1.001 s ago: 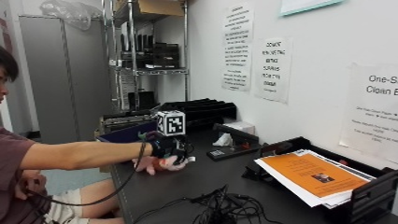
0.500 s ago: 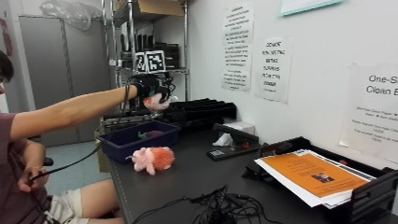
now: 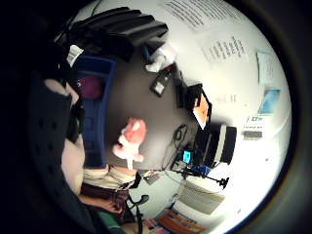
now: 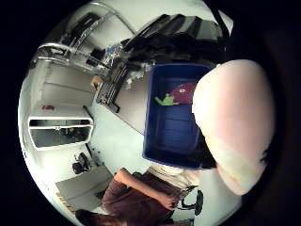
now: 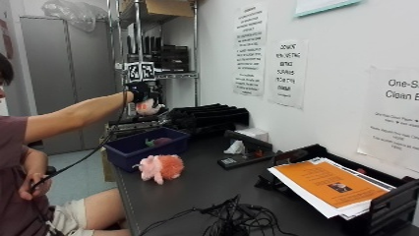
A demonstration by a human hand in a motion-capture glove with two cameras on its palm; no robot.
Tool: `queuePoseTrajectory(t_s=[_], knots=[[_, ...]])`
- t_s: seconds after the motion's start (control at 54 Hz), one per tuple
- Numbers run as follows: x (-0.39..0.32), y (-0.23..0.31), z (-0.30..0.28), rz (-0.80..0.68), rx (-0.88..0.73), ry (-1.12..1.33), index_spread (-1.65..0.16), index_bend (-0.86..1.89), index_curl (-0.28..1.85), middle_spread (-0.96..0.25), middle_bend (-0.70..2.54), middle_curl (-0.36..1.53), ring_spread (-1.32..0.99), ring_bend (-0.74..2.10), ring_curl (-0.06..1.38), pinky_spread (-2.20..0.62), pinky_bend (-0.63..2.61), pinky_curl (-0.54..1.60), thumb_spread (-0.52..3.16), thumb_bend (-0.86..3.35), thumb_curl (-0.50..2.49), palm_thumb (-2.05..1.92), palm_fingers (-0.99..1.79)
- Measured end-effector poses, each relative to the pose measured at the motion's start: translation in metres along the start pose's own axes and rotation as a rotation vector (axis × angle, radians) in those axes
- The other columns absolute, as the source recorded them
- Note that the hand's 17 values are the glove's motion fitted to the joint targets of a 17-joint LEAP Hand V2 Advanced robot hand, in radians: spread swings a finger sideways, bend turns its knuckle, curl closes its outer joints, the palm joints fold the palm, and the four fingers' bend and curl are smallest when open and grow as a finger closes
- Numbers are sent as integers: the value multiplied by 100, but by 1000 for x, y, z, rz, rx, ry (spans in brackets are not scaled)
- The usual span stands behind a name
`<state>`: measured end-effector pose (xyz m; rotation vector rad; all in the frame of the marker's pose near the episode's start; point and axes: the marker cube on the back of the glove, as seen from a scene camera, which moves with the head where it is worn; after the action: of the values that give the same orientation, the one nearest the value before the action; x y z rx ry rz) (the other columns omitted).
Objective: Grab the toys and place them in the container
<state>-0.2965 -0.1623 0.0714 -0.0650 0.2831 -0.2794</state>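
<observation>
palm views above blue bin

A white wall carries printed notices on the right; grey cabinets and a metal shelf rack (boxes on top) stand far left.

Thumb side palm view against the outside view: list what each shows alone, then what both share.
Only the thumb side palm view shows the green toy inside the blue container. Only the outside view shows the pink plush toy lying on the table beside the container, and the orange paper. Both show the container and the pale toy gripped in the right hand above it.
</observation>
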Motion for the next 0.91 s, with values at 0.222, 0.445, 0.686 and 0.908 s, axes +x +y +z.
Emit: queuePoseTrajectory(t_s=[0.222, 0.445, 0.686, 0.908], knots=[[-14, 7, 13, -65, -74, -179, -37, 25, 75, -35, 24, 61, -40, 108, 68, -34, 144, 49, 69, 3, 102, 65, 20], [-5, 10, 9, -79, -206, -187, -29, 5, 53, 0, 5, 43, -6, 31, 46, -1, 130, 42, 110, -4, 80, 37, -51], [30, 21, -3, 34, -164, -181, -26, 6, 36, 6, 7, 30, 5, 19, 40, 8, 112, 35, 129, -2, 61, 21, -39], [95, 58, 4, 133, -226, -123, -25, 7, 28, 6, 9, 23, 7, 17, 38, 9, 104, 32, 136, -1, 52, 18, -34]])
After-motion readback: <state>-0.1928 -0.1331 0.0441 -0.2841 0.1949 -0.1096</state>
